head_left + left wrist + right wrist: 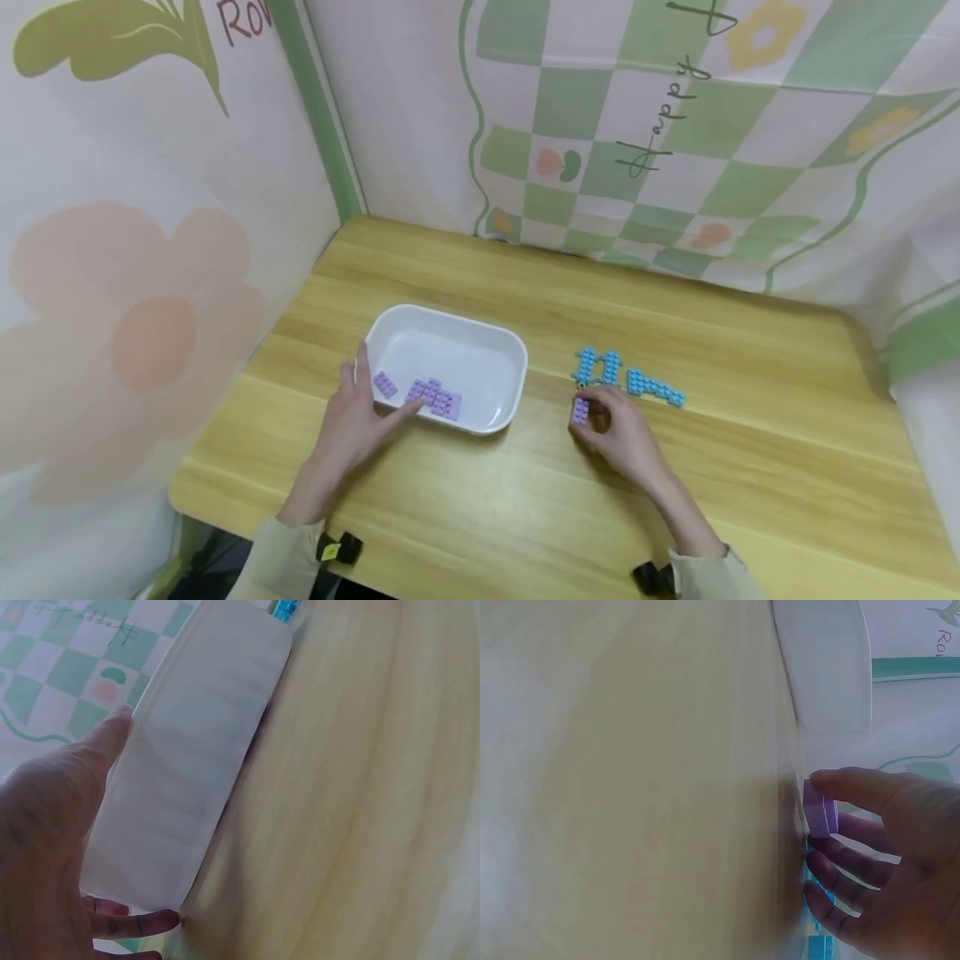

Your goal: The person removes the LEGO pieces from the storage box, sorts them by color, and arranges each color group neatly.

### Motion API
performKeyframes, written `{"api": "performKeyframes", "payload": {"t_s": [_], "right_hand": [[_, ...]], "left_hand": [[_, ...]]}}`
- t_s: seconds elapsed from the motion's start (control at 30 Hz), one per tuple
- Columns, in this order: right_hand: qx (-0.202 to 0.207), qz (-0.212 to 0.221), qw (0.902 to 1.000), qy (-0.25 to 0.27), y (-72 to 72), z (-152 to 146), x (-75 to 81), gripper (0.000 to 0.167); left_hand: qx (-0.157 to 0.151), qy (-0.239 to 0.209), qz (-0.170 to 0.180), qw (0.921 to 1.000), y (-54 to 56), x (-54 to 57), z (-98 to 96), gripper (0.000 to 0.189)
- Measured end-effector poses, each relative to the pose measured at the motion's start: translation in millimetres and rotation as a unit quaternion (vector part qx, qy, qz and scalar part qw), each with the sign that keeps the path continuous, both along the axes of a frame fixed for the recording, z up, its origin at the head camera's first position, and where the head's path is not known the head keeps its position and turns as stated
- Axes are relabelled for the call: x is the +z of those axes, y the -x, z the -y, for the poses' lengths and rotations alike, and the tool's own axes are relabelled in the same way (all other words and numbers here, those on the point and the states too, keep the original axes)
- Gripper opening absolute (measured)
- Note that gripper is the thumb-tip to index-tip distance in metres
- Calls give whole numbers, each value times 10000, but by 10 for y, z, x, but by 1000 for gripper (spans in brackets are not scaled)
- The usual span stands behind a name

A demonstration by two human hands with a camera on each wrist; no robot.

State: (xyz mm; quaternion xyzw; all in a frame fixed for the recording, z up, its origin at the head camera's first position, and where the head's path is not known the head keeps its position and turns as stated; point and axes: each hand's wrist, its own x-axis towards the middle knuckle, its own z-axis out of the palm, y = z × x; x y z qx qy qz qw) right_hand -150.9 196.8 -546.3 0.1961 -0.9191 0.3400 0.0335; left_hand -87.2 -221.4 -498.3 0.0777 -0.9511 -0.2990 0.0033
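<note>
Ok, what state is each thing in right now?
White rectangular tray: upright, uncovered.
Purple studded plastic bricks: inside the tray, one apart from the cluster.
Single purple studded brick: pinched by the right hand.
Blue studded plastic pieces: lying on the wood-grain table.
Left hand: touching the tray.

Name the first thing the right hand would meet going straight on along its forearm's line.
Likely the leftmost blue piece, just beyond the right hand in the head view; depth is unclear.

A purple brick (581,411) is pinched, studs up, by the right hand (626,433), while a white tray (450,350) of purple pieces (435,398) is held on the bench (465,500) by the left hand (352,425).
</note>
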Motion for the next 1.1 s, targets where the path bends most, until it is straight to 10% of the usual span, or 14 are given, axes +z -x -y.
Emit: {"api": "performKeyframes", "payload": {"t_s": [0.67, 1.1], "right_hand": [[-198, 38, 9998, -21, -206, 328, 554, 52], [900, -748, 9927, 303, -124, 1280, 826, 55]], "left_hand": [[4, -17, 0, 10000, 14, 10, 26, 135], [9, -21, 15, 10000, 4, 32, 13, 138]]}}
